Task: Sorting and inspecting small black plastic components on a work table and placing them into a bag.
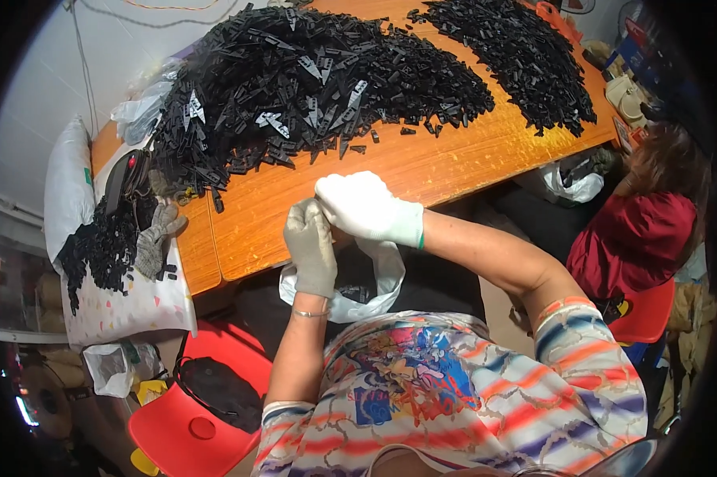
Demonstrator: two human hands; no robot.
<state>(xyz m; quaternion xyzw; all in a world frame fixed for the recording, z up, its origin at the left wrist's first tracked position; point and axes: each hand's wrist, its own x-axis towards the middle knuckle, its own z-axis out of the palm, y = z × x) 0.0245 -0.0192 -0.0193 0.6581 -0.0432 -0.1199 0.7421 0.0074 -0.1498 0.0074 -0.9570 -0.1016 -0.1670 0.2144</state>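
My left hand (pixel 309 246), in a grey glove, and my right hand (pixel 369 208), in a white one, come together at the near edge of the bench (pixel 251 219), fingers curled in and their tips touching; whether a small piece is pinched between them I cannot tell, since the gloves cover the spot. Just beyond my hands, a big heap of black plastic pieces (pixel 239 87) spreads over the bench, with some pale, pointed pieces (pixel 273 123) showing among the dark ones and a few strays lying loose along its near edge. A second black heap (pixel 525 63) lies farther to the right, with a strip of bare wood between the two. Below my hands, a white plastic bag (pixel 388 278) sits open at my lap, something dark inside. On my left, a smaller black pile (pixel 108 246) lies on a patterned sheet (pixel 164 306), with a grey knitted glove (pixel 156 246) just beside it and a stuffed white sack (pixel 70 179) behind. A red chair (pixel 207 397) stands at my left; on my right sits a co-worker in a dark red top (pixel 632 234).
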